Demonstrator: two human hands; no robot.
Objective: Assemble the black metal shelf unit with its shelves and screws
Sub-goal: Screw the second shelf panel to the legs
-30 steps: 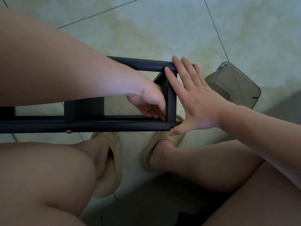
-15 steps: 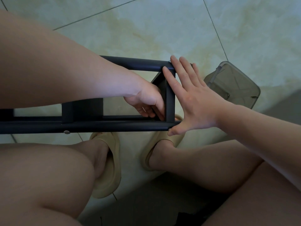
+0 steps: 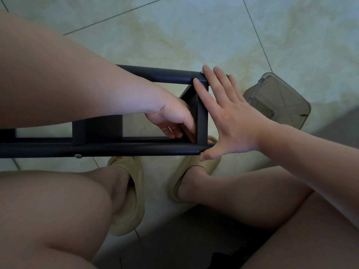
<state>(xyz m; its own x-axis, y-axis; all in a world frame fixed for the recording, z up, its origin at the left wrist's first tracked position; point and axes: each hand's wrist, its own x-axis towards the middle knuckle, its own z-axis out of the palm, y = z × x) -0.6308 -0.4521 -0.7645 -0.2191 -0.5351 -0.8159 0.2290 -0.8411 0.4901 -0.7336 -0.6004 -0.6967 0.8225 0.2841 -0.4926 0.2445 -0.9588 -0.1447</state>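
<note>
The black metal shelf frame (image 3: 120, 149) lies on its side across my knees, with two long tubes and a short end bar (image 3: 202, 113). My right hand (image 3: 229, 121) presses flat against the frame's right end, fingers straight, thumb at the near tube's tip. My left hand (image 3: 174, 119) reaches inside the frame beside the end bar with fingers curled; something small and pale shows between them, too hidden to name. A silver screw head (image 3: 78, 156) sits on the near tube.
A translucent grey plastic box (image 3: 277, 100) stands on the tiled floor to the right of the frame. My feet in beige slippers (image 3: 132, 199) rest under the frame. Pale tiled floor (image 3: 174, 32) spreads beyond.
My left hand has shifted slightly inside the frame by the end bar, and its fingers have moved a little. My right hand stays pressed flat against the frame's end.
</note>
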